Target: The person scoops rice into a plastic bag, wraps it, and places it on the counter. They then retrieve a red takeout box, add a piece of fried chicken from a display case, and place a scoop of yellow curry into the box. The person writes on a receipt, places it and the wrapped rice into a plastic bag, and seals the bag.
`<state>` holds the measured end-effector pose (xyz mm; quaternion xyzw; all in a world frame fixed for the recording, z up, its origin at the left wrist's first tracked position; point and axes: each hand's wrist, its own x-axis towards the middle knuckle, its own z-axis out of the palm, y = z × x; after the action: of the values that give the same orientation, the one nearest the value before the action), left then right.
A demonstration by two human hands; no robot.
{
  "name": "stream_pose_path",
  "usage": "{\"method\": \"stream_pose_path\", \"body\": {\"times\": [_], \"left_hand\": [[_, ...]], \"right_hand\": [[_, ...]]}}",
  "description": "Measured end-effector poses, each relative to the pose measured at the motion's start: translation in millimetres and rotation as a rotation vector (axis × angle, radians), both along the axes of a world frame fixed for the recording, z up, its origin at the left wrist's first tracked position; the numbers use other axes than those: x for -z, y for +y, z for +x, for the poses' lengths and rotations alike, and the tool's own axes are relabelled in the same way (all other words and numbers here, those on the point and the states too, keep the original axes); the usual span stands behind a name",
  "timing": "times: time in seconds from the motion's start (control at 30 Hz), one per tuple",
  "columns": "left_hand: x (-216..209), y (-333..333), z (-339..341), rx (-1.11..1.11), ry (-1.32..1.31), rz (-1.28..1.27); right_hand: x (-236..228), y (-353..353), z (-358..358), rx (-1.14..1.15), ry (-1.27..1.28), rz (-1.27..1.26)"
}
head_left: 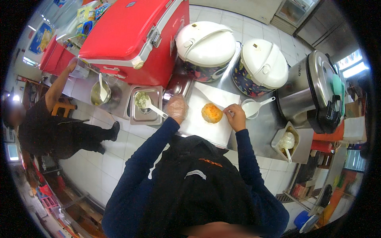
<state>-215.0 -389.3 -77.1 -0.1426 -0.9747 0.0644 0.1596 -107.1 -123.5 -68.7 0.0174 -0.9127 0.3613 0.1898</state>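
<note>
A mound of orange rice [212, 113] sits already portioned at the middle of a white wrapping sheet [198, 123], still unfolded. The gloved left hand [176, 108] rests loosely curled at the sheet's edge; the right hand [237, 117] pinches the opposite edge.

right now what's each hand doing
Left hand: gloved, resting on the white paper, holding nothing.
Right hand: bare, fingers curled at the paper's edge beside the rice ball; grip cannot be told.

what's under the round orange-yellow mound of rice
The round orange-yellow mound of rice sits on a white paper sheet spread over the steel counter. The paper directly beneath it is covered.
</note>
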Motion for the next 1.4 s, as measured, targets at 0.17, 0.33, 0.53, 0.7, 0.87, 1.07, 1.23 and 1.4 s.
{"method": "stream_pose_path", "body": {"times": [0.17, 0.33, 0.53, 0.7, 0.87, 1.07, 1.23, 1.4], "left_hand": [[-20, 40, 16, 0.261, -0.085, 0.263], [-34, 73, -1, 0.85, -0.11, 0.173], [0, 71, -6, 1.092, -0.143, 0.038], [6, 55, 6, 1.01, -0.442, 0.074], [-5, 45, 15, 0.988, -0.662, 0.142], [-19, 46, 17, 1.042, -0.734, 0.188], [-36, 38, 24, 1.139, -0.648, 0.044], [-28, 46, 32, 1.002, -0.699, -0.141]], "right_hand": [[11, -20, 28, 0.151, 0.131, -0.046], [23, -20, 31, 0.237, 0.141, -0.077], [50, -6, 15, 0.385, 0.013, -0.059], [68, 0, 13, 0.548, -0.39, -0.256], [77, -6, 36, 0.494, -0.239, -0.113], [46, -48, 74, 0.517, -0.365, -0.484], [5, -62, 85, 0.359, -0.578, -1.324], [-2, -33, 67, 0.485, -0.472, -1.907]]}}
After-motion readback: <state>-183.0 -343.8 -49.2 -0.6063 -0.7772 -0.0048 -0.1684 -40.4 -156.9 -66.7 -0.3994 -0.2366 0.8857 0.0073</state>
